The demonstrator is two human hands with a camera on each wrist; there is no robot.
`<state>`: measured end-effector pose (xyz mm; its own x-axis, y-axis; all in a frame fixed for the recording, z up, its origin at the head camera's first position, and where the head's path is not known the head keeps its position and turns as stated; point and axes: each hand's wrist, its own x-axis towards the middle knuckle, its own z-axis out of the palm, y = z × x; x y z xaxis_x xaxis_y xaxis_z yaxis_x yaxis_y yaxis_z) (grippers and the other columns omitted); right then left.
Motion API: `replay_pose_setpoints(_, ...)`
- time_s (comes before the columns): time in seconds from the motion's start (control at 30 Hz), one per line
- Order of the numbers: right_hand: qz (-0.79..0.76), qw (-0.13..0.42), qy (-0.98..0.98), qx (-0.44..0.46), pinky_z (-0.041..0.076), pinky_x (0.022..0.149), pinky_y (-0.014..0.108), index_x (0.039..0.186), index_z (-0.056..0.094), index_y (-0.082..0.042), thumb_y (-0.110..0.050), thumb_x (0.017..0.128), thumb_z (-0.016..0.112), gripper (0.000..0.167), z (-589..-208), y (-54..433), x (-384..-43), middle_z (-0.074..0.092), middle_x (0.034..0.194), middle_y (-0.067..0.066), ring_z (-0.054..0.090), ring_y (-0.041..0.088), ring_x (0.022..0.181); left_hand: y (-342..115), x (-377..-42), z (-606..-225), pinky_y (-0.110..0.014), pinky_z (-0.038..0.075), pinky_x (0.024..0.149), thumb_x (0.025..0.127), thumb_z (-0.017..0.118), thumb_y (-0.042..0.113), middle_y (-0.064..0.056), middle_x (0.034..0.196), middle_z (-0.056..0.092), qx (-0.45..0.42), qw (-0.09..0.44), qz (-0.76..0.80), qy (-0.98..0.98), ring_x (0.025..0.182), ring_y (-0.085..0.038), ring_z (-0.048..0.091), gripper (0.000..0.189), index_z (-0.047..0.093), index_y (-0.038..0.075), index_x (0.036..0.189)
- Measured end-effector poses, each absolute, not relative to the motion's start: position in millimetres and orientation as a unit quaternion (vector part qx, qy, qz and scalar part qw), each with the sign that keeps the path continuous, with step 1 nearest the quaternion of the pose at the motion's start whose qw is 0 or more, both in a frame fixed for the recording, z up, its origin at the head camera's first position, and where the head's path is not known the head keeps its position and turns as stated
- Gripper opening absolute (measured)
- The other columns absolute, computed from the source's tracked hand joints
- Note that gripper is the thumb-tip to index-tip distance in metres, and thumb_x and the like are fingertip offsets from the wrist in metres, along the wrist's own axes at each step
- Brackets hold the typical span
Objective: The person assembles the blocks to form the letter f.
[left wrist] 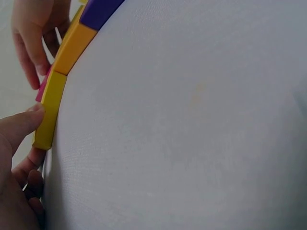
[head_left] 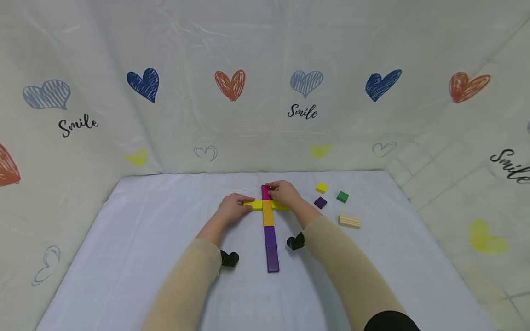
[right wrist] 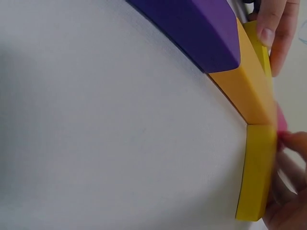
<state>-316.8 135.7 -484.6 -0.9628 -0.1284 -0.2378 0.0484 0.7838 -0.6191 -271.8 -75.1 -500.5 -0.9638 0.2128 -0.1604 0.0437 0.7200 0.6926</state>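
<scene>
Pale backdrop (head_left: 265, 41) rises beyond the orange block (head_left: 267, 214), printed with hearts; black script reads "Smile" (head_left: 302, 111), repeated farther left and right. White-covered table (head_left: 136, 257): far edge lies a little beyond the orange block; broad stretches of cloth run from it to both side edges.

Orange block is the centre of a cross. Magenta block (head_left: 266, 193) meets its far end; left yellow block (head_left: 256, 206) and right yellow block (head_left: 280, 206) flank it; two purple blocks (head_left: 270, 236) run in line from its near end.

Hands: both reach forward, beige sleeves (head_left: 182, 285) angling inward. Left hand (head_left: 232, 209), left of the orange block, pinches the left yellow block's outer end between thumb and fingers. Right hand (head_left: 285, 193), beyond and right of it, pinches the magenta block.

Well right of the orange block: yellow cube (head_left: 321, 187), dark purple piece (head_left: 320, 202), green piece (head_left: 342, 196), wooden strips (head_left: 349, 222).
</scene>
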Motion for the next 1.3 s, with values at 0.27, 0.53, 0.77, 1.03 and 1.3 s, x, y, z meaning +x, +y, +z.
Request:
replay_pose_setpoints(0.27, -0.328, 0.131, 0.935, -0.024, 0.049, 0.097, 0.037, 0.139, 0.060, -0.023, -0.020, 0.099, 0.061, 0.039, -485, 136, -313, 0.061, 0.125, 0.007, 0.054, 0.025, 0.110, -75, -273, -503, -0.052, 0.035, 0.107, 0.095, 0.067, 0.031, -0.009, 0.135, 0.056, 0.076, 0.110, 0.362, 0.923, 0.127, -0.034, 0.044, 0.031, 0.071, 0.028, 0.126)
replay_pose_setpoints(0.53, -0.325, 0.079, 0.941, -0.043, 0.052, 0.091, 0.034, 0.136, 0.062, -0.024, -0.029, 0.097, 0.065, 0.039, -480, 140, -308, 0.061, 0.123, 0.002, 0.056, 0.021, 0.109, -77, -274, -502, -0.052, 0.036, 0.107, 0.094, 0.068, 0.032, -0.008, 0.132, 0.057, 0.075, 0.111, 0.364, 0.922, 0.125, -0.034, 0.044, 0.031, 0.071, 0.029, 0.125)
replay_pose_setpoints(0.77, -0.338, 0.033, 0.938, -0.074, 0.052, 0.090, 0.036, 0.132, 0.065, -0.019, -0.028, 0.097, 0.066, 0.037, -472, 151, -299, 0.063, 0.118, 0.003, 0.056, 0.023, 0.104, -77, -276, -504, -0.052, 0.037, 0.106, 0.094, 0.068, 0.032, -0.008, 0.131, 0.057, 0.070, 0.117, 0.366, 0.921, 0.124, -0.032, 0.044, 0.031, 0.071, 0.030, 0.125)
replay_pose_setpoints(1.03, -0.328, 0.028, 0.941, -0.075, 0.052, 0.076, 0.031, 0.131, 0.066, -0.018, -0.029, 0.096, 0.068, 0.037, -470, 176, -283, 0.063, 0.112, 0.001, 0.055, 0.021, 0.096, -75, -273, -501, -0.051, 0.034, 0.107, 0.094, 0.068, 0.031, -0.009, 0.132, 0.057, 0.077, 0.115, 0.365, 0.921, 0.125, -0.033, 0.044, 0.031, 0.071, 0.028, 0.125)
replay_pose_setpoints(1.3, -0.296, 0.041, 0.951, -0.078, 0.051, 0.073, 0.031, 0.130, 0.067, -0.016, -0.026, 0.095, 0.069, 0.036, -460, 216, -257, 0.065, 0.113, 0.001, 0.054, 0.022, 0.093, -74, -272, -498, -0.052, 0.034, 0.107, 0.094, 0.068, 0.031, -0.010, 0.135, 0.056, 0.076, 0.115, 0.363, 0.921, 0.125, -0.035, 0.043, 0.032, 0.070, 0.028, 0.126)
